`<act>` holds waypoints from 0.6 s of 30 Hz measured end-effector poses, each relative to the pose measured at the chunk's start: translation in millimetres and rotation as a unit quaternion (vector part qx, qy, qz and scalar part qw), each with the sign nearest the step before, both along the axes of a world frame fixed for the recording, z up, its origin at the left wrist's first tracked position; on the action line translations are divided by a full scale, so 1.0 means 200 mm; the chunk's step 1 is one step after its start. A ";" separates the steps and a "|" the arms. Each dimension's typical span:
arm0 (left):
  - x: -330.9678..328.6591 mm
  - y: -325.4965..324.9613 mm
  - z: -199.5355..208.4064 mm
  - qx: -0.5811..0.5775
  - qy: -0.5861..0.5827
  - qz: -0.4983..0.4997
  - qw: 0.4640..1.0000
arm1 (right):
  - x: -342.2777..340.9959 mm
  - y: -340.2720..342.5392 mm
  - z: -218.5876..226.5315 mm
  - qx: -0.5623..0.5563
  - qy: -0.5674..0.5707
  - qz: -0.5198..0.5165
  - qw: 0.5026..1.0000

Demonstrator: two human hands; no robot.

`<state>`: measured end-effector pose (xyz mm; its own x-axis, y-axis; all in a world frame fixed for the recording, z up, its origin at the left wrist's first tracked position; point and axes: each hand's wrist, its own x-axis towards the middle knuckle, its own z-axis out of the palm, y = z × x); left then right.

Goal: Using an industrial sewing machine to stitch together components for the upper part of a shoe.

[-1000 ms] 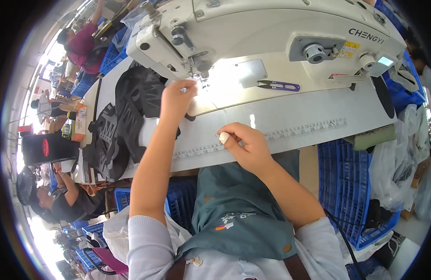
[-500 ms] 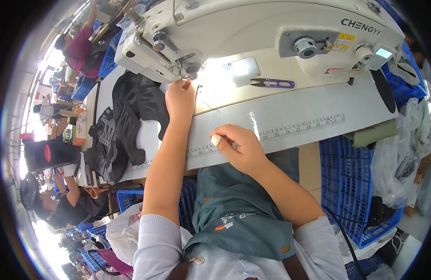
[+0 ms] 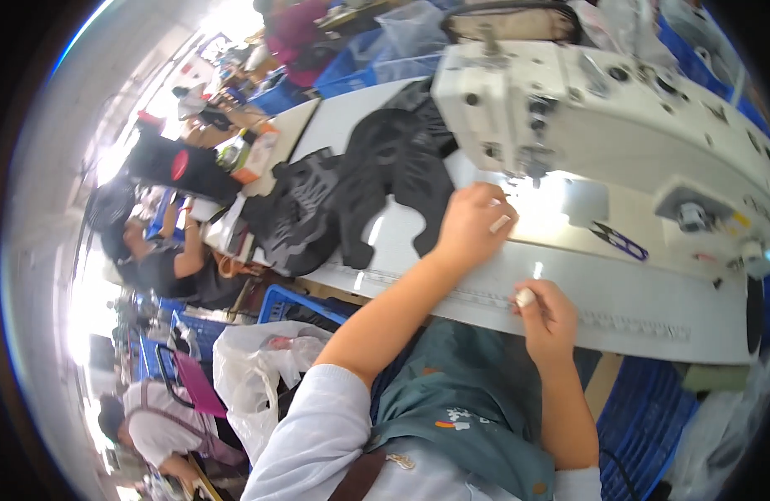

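Beside the needle area of a white sewing machine (image 3: 568, 100), my left hand (image 3: 477, 225) is closed, its fingers curled. A white band (image 3: 500, 224) shows on one finger, and what the fingertips hold is hidden. My right hand (image 3: 553, 321) rests over the table's front edge, thumb bent against curled fingers. White wrapping (image 3: 525, 297) covers the thumb tip. Whether anything sits inside that grip cannot be made out. Left of my left hand lie black shoe uppers: one curved piece (image 3: 385, 159) and a heap with grey strips (image 3: 297, 217). Purple-handled thread snips (image 3: 620, 242) lie right of the needle.
A printed ruler (image 3: 602, 321) runs along the table's front edge. Blue crates (image 3: 652, 409) stand below at right, and a white plastic bag (image 3: 251, 376) hangs at lower left. Another person (image 3: 168, 250) works at the left. A rolled green cloth (image 3: 717, 378) lies at the table's right end.
The view has swung left, so the machine and both hands sit further right in it. My left hand has turned, showing the white band. The uppers stay on the table.
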<state>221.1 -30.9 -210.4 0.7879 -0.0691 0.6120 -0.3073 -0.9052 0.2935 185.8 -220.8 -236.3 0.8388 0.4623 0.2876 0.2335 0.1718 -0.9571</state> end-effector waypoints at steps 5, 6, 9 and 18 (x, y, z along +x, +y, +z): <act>-0.02 0.00 0.04 -0.032 -0.034 -0.054 0.997 | 0.00 0.01 0.05 0.000 0.048 0.020 0.999; -0.01 -0.01 0.05 -0.065 -0.013 -0.086 0.994 | 0.01 0.01 0.06 -0.005 0.045 0.020 0.999; 0.01 -0.01 0.07 -0.241 0.119 -0.074 0.960 | 0.08 -0.05 0.11 -0.044 0.052 -0.001 0.998; -0.03 0.15 0.01 -0.742 0.272 -0.102 0.604 | 0.55 -0.26 0.06 -0.382 -0.343 -0.226 0.828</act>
<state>215.1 -1.6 -207.4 0.9682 0.1074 -0.2259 0.1391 0.5195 0.8431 295.3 -272.2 -224.7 0.7364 0.4125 0.5362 0.6423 -0.6750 -0.3629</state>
